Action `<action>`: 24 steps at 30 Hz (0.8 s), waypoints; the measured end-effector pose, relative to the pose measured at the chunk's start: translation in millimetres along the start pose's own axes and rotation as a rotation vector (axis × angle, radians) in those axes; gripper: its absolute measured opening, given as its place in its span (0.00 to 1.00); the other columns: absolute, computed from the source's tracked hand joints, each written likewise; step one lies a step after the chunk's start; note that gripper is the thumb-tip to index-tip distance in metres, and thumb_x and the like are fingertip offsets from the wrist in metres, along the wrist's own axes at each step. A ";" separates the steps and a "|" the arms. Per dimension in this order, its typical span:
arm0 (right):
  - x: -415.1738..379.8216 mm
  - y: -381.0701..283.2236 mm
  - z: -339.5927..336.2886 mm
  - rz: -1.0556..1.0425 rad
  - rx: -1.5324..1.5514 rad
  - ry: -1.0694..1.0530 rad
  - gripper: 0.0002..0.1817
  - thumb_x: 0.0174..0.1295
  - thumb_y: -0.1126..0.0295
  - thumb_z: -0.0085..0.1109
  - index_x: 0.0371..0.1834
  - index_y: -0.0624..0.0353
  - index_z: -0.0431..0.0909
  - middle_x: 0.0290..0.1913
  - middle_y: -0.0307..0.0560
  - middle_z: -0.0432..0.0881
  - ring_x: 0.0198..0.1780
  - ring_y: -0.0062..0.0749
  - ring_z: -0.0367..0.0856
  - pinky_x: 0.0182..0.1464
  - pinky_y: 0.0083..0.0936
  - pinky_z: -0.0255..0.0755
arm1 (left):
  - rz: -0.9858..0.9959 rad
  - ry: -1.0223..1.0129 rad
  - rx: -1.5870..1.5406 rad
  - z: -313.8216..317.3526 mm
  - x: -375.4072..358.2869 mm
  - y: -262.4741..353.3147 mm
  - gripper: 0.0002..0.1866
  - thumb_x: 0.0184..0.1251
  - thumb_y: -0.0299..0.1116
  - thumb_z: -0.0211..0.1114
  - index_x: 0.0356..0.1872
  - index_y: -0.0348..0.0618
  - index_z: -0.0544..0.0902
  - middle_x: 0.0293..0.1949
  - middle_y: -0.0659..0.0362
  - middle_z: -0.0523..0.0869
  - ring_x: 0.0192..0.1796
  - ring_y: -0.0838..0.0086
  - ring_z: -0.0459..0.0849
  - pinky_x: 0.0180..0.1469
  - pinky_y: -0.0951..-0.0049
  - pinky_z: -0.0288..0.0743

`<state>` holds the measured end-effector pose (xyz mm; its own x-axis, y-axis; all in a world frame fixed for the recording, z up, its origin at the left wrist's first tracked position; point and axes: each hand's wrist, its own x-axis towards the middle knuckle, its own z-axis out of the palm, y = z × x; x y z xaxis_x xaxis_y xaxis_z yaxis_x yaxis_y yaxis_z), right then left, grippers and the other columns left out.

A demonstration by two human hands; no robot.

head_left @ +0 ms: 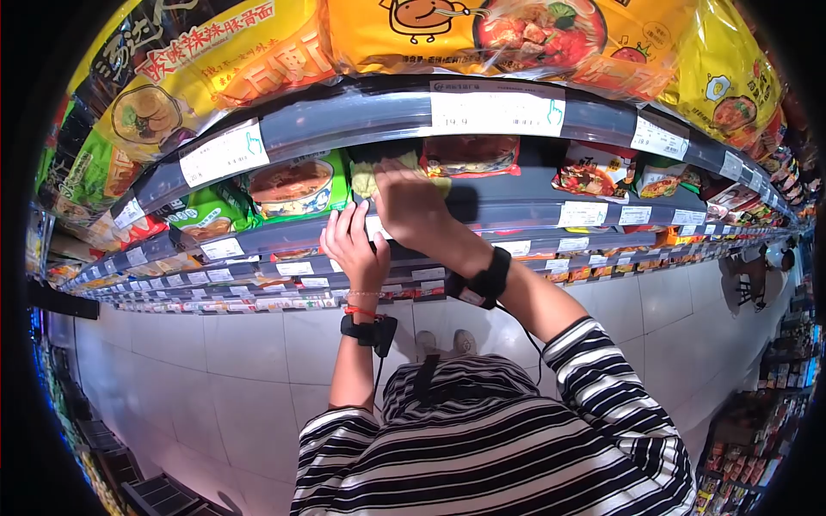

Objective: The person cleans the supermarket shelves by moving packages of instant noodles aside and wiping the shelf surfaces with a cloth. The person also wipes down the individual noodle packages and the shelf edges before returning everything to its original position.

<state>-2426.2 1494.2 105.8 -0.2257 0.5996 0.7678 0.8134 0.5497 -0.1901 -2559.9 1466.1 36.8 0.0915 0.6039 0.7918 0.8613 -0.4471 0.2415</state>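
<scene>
My right hand (411, 205) reaches into the second shelf and closes over the top of a green-yellow noodle packet (368, 175); its fingertips are hidden behind the packet. Just left and lower, my left hand (353, 247) lies with fingers straight and together against the grey shelf rail (533, 209), touching a white price label there. Both wrists wear black bands (483, 279) with cables. A red noodle packet (471, 155) sits right of the held one.
Green noodle bowls (297, 185) stand to the left, large yellow noodle bags (413, 26) on the shelf above, with a price tag (496, 112) under them. Lower shelves run down to the white tiled floor (224, 361). More racks (766, 413) line the aisle's right side.
</scene>
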 end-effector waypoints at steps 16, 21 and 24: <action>-5.8 12.4 -111.3 0.188 0.414 0.156 0.13 0.59 0.76 0.56 0.48 0.63 0.77 0.41 0.57 0.81 0.41 0.51 0.80 0.45 0.39 0.73 | -0.019 -0.017 -0.134 -13.2 10.6 8.9 0.28 0.54 0.29 0.58 0.61 0.43 0.74 0.61 0.52 0.73 0.67 0.52 0.65 0.70 0.52 0.54; 2.3 75.4 -142.4 -0.200 -0.363 0.140 0.18 0.51 0.69 0.62 0.48 0.58 0.80 0.42 0.51 0.81 0.44 0.51 0.79 0.47 0.42 0.70 | 0.146 -0.085 -0.616 -29.1 57.8 39.5 0.19 0.64 0.23 0.54 0.56 0.34 0.77 0.57 0.47 0.77 0.58 0.54 0.77 0.63 0.60 0.69; 21.4 99.3 -118.6 0.200 -0.184 -0.164 0.16 0.57 0.64 0.59 0.46 0.61 0.79 0.45 0.57 0.80 0.47 0.56 0.78 0.51 0.46 0.70 | -0.098 -0.117 -0.761 -6.4 93.5 64.2 0.25 0.65 0.26 0.57 0.64 0.33 0.69 0.60 0.41 0.73 0.65 0.49 0.71 0.66 0.61 0.65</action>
<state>-2286.7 1492.6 175.8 -0.1224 0.7793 0.6145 0.9302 0.3059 -0.2027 -2499.3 1489.6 129.9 0.1209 0.7108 0.6930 0.2911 -0.6928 0.6598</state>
